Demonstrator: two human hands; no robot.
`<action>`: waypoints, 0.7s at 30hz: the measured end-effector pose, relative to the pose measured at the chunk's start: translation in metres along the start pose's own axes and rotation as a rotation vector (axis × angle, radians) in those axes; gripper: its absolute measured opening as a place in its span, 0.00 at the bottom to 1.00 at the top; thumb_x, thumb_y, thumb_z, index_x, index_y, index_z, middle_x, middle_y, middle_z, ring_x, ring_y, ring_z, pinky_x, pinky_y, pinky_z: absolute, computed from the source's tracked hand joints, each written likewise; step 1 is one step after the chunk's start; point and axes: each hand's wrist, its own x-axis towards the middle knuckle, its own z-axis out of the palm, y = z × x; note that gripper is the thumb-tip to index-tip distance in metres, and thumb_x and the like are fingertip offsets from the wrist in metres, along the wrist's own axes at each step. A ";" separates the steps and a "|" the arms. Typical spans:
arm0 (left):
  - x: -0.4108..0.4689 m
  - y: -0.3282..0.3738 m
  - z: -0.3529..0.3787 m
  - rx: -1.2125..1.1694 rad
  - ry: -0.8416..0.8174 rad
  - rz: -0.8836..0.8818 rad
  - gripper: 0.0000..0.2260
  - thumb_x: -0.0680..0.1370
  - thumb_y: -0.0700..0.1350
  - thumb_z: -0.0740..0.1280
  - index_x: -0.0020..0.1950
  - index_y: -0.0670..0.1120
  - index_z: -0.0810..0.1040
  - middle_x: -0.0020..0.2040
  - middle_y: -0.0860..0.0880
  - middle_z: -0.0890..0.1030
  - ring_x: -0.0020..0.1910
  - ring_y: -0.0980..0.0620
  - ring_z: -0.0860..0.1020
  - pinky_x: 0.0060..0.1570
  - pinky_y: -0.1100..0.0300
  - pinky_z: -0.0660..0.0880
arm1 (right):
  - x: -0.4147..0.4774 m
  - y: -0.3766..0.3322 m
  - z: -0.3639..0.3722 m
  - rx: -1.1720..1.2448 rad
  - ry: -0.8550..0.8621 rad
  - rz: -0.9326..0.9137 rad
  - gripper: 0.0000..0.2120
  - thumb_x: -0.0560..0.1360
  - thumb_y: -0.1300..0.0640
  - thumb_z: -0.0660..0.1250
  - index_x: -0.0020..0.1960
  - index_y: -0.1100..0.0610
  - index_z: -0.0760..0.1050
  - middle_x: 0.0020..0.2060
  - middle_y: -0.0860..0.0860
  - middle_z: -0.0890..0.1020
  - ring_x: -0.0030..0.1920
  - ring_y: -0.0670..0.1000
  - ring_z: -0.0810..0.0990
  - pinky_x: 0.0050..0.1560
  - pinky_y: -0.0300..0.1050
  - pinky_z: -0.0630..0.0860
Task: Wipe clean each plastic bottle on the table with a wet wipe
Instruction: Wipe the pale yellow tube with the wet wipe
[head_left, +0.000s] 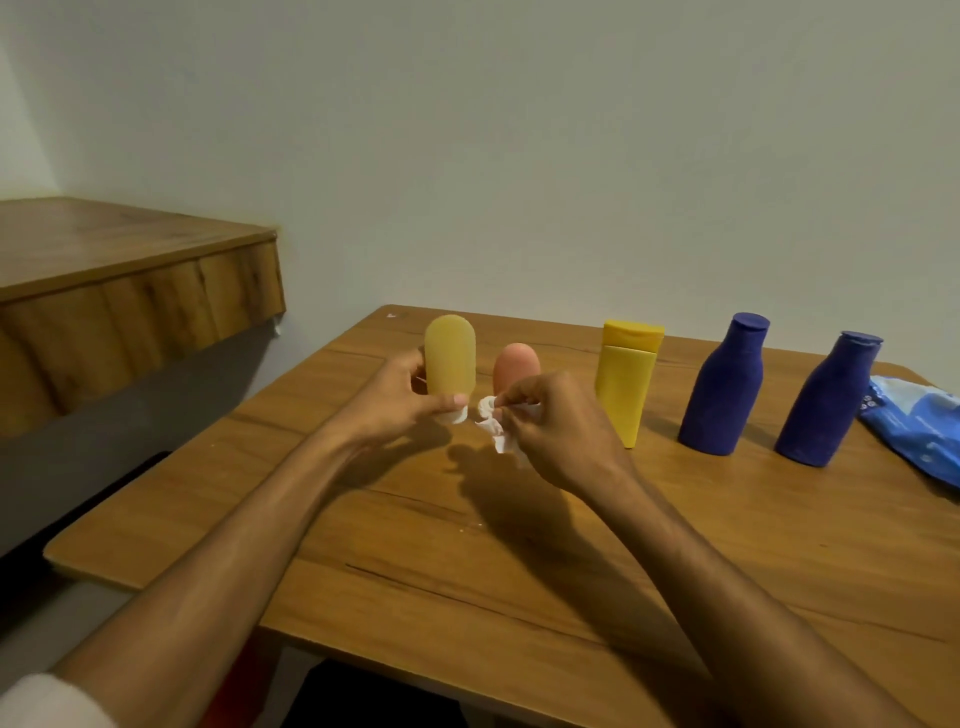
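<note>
Unlabelled amber bottle (450, 358) in left hand (395, 402); wipe (493, 426) in right (561, 431)

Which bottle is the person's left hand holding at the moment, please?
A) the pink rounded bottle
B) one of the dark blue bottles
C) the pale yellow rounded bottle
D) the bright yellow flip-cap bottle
C: the left hand grips the pale yellow rounded bottle near its white cap, while the right hand pinches the wet wipe.
</note>
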 end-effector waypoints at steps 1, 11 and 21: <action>0.001 -0.004 0.001 0.005 0.009 -0.017 0.26 0.74 0.43 0.74 0.69 0.46 0.69 0.58 0.50 0.77 0.56 0.50 0.77 0.51 0.56 0.77 | 0.001 -0.001 0.004 0.002 -0.009 0.010 0.08 0.74 0.57 0.68 0.53 0.57 0.81 0.49 0.49 0.83 0.47 0.44 0.80 0.45 0.40 0.79; 0.012 -0.030 0.003 -0.019 0.067 -0.045 0.36 0.72 0.40 0.75 0.76 0.51 0.62 0.68 0.44 0.74 0.64 0.46 0.75 0.62 0.41 0.75 | 0.002 -0.002 0.026 -0.008 -0.075 0.027 0.10 0.75 0.59 0.67 0.56 0.58 0.78 0.54 0.50 0.82 0.49 0.43 0.79 0.41 0.30 0.71; 0.020 -0.037 0.007 0.082 0.096 0.000 0.37 0.73 0.40 0.74 0.77 0.50 0.60 0.68 0.45 0.74 0.65 0.47 0.74 0.63 0.45 0.74 | 0.003 0.004 0.035 -0.012 -0.105 0.049 0.12 0.75 0.59 0.66 0.58 0.57 0.77 0.57 0.50 0.80 0.53 0.45 0.78 0.46 0.35 0.74</action>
